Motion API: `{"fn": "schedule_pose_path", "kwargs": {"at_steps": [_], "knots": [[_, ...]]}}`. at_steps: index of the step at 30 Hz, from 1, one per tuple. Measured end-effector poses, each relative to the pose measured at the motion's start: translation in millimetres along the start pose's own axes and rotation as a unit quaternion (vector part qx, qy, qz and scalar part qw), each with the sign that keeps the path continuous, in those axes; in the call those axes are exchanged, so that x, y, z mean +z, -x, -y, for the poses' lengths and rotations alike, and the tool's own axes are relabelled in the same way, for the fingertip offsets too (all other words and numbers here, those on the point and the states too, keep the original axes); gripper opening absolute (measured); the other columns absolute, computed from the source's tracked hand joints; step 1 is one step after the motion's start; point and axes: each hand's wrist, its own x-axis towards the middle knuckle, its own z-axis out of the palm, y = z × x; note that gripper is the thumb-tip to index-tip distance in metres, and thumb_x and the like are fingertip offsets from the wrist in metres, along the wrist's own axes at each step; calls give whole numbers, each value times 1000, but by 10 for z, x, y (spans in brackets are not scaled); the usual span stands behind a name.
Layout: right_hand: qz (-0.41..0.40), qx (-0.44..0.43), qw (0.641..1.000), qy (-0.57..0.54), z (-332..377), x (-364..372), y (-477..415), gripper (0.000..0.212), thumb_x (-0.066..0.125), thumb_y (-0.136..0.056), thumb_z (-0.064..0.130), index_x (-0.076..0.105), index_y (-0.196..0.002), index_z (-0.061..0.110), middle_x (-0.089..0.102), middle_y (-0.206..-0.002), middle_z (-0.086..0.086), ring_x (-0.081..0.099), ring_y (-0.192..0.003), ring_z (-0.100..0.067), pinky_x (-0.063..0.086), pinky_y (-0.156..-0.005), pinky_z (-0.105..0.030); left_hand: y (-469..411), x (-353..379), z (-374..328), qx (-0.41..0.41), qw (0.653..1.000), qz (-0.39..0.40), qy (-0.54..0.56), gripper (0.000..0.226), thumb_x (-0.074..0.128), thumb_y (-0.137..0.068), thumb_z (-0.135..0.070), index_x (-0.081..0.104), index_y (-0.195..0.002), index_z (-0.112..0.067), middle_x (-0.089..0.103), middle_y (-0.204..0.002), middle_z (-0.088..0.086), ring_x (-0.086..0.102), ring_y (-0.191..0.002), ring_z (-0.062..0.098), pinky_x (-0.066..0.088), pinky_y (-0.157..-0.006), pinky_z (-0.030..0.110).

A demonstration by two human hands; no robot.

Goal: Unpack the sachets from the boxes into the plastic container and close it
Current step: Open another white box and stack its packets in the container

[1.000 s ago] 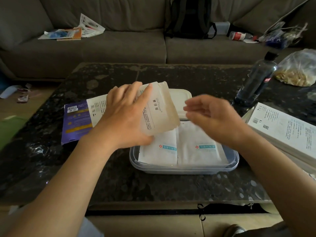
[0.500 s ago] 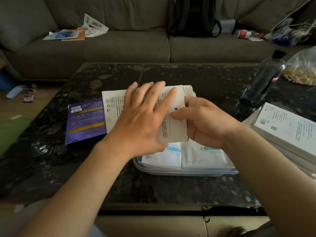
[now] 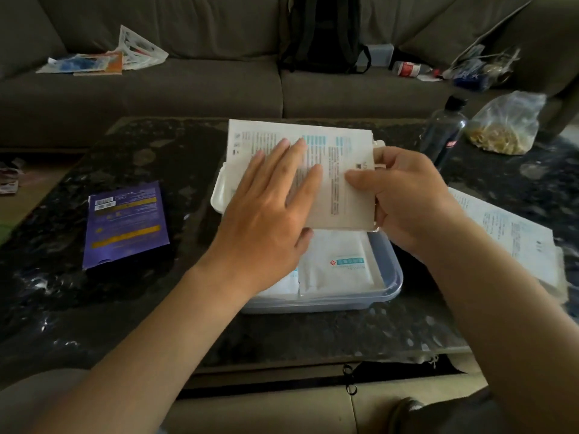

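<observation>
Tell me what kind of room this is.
Most likely a living room at home: a grey sofa runs along the back, a dark stone coffee table stands in front of it, and a backpack and loose papers lie on the sofa.

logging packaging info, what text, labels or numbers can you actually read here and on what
Nothing reads clearly.
Held box: rows of print, teal headings, too blurred.
Sachet in container: red cross sign, teal label, text unreadable.
Purple box: barcode stickers, yellow bands, unreadable.
Bottle: red label, unreadable.
Papers at right: print too small.
</observation>
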Motion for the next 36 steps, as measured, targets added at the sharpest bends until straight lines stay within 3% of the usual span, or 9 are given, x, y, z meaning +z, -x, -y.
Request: {"fn": "schedule_pose_path", "kwargs": {"at_steps": [3,7,12,15,23,30,33,36], "knots": [[-89,30,996,-11,40,-384,20,7,67,-94,11,66,-100,15,76,-97,-1,77,-81,-18,64,-73,-45,-19,43,-123,7,1000,-15,16,70,78,-84,-21,48,-146,-6,38,-156,24,30,-148,41,27,-120,60],[-161,48,986,-18,20,-935,90,14,67,-94,11,67,-108,13,75,-103,-6,76,-88,-24,62,-78,-49,-235,110,-397,29,997,-21,67,57,71,-90,-21,54,-142,-6,44,-153,22,36,-145,39,32,-117,60],[-243,62,967,-47,-30,-1540,241,8,65,-95,7,66,-96,15,73,-95,-5,75,-84,-22,62,-75,-46,-669,203,-960,59,987,4,149,47,64,-97,-21,57,-141,-5,45,-153,17,39,-144,33,31,-113,39],[-271,70,959,-49,-103,-1782,284,12,63,-97,8,67,-107,14,72,-96,-1,74,-83,-18,63,-71,-41,-891,257,-1262,40,976,33,212,44,60,-100,-17,56,-142,-6,40,-156,13,31,-148,27,25,-112,30],[-279,113,953,17,-354,-2132,197,22,64,-95,12,62,-117,12,67,-107,-4,68,-93,-21,61,-79,-43,-1084,475,-1629,7,963,101,248,44,61,-98,-19,57,-142,-13,39,-156,5,35,-145,20,35,-113,31],[-283,126,947,86,-490,-2160,92,28,68,-90,17,47,-109,12,59,-109,-5,62,-97,-22,59,-84,-42,-1081,598,-1695,-29,957,146,248,43,65,-96,-23,58,-137,-14,42,-149,1,43,-137,19,40,-98,22],[-272,146,944,120,-513,-2156,59,34,67,-92,18,46,-118,13,56,-106,-4,59,-90,-19,57,-73,-34,-1080,629,-1710,-41,954,162,250,45,64,-97,-25,56,-139,-14,41,-149,0,42,-136,18,39,-96,21],[-259,146,942,155,-537,-2149,55,25,65,-93,16,47,-109,13,53,-94,-2,54,-78,-14,49,-60,-27,-1075,665,-1713,-47,951,172,254,46,63,-97,-25,55,-141,-14,39,-150,0,40,-138,19,41,-98,24]]}}
